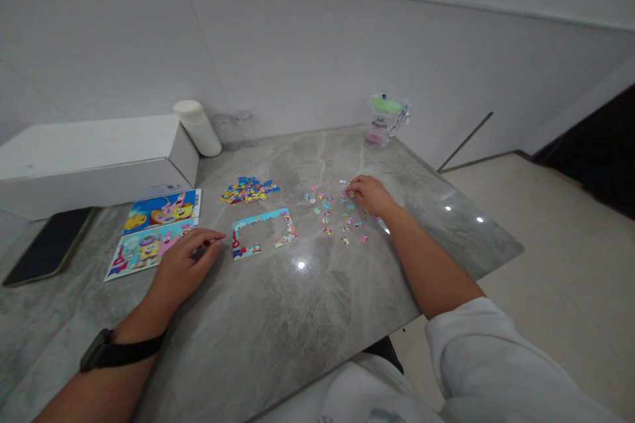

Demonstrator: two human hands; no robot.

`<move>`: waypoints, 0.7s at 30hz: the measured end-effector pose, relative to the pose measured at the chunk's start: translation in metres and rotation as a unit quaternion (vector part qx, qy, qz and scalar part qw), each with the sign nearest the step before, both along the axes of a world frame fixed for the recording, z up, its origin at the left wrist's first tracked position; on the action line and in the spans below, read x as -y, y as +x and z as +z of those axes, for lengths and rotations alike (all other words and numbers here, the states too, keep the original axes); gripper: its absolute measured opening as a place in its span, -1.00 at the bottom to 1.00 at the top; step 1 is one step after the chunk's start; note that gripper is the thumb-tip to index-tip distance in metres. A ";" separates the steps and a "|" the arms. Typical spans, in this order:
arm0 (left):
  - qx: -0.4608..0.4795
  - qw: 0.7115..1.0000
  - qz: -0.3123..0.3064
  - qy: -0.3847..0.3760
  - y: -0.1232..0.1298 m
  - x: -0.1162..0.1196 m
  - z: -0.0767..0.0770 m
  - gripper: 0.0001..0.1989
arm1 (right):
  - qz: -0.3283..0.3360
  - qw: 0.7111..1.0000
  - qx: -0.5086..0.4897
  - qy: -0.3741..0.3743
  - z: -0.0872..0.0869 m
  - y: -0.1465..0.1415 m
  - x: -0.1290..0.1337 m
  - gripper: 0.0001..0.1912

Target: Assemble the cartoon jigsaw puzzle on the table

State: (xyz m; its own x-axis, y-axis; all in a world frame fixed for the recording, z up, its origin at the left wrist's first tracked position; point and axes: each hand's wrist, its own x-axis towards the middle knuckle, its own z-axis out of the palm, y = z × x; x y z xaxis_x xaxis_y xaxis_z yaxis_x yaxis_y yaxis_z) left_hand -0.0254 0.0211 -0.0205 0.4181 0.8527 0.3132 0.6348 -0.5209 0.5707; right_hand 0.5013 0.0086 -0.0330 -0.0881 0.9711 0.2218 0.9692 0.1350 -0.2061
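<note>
Room: pale panelled wall [278,53] on the far side, light floor [560,225] to the right. One table [297,324], grey marbled top, glossy, three bright light spots on it.

One long white box [89,152], far left, near the wall. One person at the near side, light short sleeves, two bare hands on or over the table.

One printed sheet [153,231] in front of the box, two cartoon panels, one above the other. One phone [49,244], dark screen up, left of the sheet.

Left hand [183,264]: at the sheet's near right corner, between sheet and puzzle frame. Fingers loosely bent, thumb and index parted, no piece visible in them. Right hand [370,193]: right of centre, palm down, fingertips at the far side of the loose pieces. Too small to tell whether it's pinching one.

One white bottle [198,129], far left, just beside the box. One clear bag [384,122] with green and pink contents, far right.

One partly joined puzzle frame [262,217], centre-left: border only, gap in the near edge, bare table inside. One heap of pieces [249,190], mostly blue and yellow, just beyond it.

Two clear glasses [243,127], right of the bottle. One black watch [112,350], left wrist.

Loose pieces [346,241]: roughly two dozen, spread between frame and right forearm. Some overlap or sit by the hand, so no exact count.
</note>
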 end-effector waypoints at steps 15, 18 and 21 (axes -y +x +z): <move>-0.031 0.999 0.005 -0.006 0.000 0.000 0.003 -0.63 | -0.204 0.977 -0.006 -0.063 0.019 0.039 0.015 -0.44; -0.026 1.000 0.000 -0.004 -0.001 0.000 0.003 -0.65 | -0.187 0.978 0.008 -0.092 0.016 0.032 0.015 -0.46; -0.023 1.000 -0.002 -0.006 0.000 0.000 0.004 -0.65 | -0.206 0.973 0.019 -0.105 0.015 0.030 0.015 -0.50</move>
